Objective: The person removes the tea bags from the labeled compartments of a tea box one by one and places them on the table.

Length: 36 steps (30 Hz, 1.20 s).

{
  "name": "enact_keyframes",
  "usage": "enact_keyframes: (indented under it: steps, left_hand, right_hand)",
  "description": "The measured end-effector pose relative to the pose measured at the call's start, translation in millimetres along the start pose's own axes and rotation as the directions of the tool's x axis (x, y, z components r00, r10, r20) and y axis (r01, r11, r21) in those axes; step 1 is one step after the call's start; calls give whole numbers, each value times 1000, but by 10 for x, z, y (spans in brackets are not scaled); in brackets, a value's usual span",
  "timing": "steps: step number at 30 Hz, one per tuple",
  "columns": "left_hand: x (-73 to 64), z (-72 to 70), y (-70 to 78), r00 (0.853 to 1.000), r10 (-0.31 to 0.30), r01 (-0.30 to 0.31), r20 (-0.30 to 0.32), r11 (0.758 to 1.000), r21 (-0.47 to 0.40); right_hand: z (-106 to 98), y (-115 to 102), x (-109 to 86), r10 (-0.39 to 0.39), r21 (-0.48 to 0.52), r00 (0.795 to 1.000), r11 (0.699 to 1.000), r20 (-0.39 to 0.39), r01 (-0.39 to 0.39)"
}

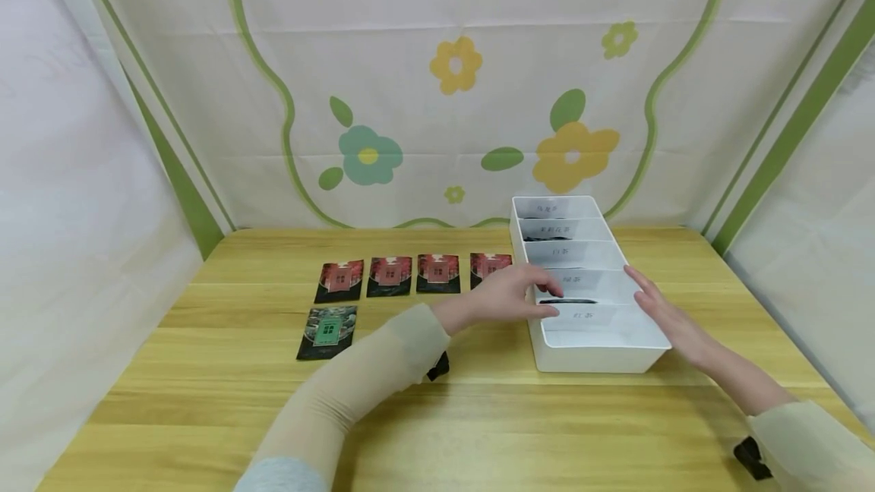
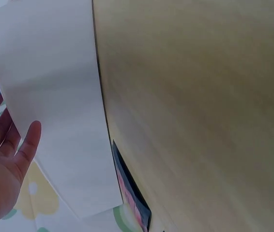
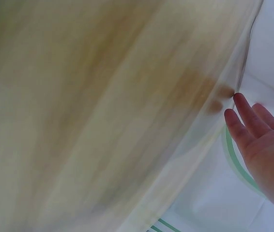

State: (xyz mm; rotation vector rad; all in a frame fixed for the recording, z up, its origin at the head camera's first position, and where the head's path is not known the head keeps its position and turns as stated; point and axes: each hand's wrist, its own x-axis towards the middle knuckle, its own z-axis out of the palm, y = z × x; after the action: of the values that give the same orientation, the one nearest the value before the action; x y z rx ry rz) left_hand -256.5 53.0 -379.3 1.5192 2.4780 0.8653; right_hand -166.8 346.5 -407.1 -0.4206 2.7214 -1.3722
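Observation:
A white divided box stands at the right of the table, with labelled compartments in a row. Over its left rim reaches my left hand, fingers and thumb apart above the two nearest compartments. The edge of a dark packet shows in the second compartment from the front, close to those fingers. In the left wrist view one finger of the left hand lies along the outside of the box wall. My right hand is at the box's right side, its fingers extended, fingertips right at the rim.
Several red-and-black packets lie in a row left of the box, the rightmost partly behind my left hand. Below the leftmost is a green-and-black packet. A flower-patterned cloth hangs behind the wooden table.

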Motion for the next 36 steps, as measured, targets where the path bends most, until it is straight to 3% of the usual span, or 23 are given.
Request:
enact_keyframes:
  steps: [9, 20, 24, 30, 33, 36]
  left_hand:
    - [8, 34, 19, 999, -16, 19, -42, 996, 83]
    - [3, 31, 50, 991, -55, 63, -121, 996, 66]
    - [-20, -50, 73, 980, 2, 13, -198, 997, 70]
    - [-57, -241, 119, 936, 126, -100, -330, 990, 97]
    - [-82, -330, 141, 922, 156, -135, -354, 987, 85]
    - [-120, -415, 167, 921, 160, -151, -355, 987, 54]
  right_hand:
    - [-3, -3, 1, -5, -5, 1000, 1000, 4, 5]
    - [-8, -3, -1, 20, -8, 1000, 1000, 5, -20]
    - [-11, -11, -2, 21, -17, 1000, 1000, 1, -21]
    - [-12, -17, -2, 27, -17, 1000, 999, 0, -27]
    - [-10, -7, -2, 28, -18, 1000, 999, 2, -28]
    - [-6, 7, 0, 20, -20, 1000, 1000, -1, -20]
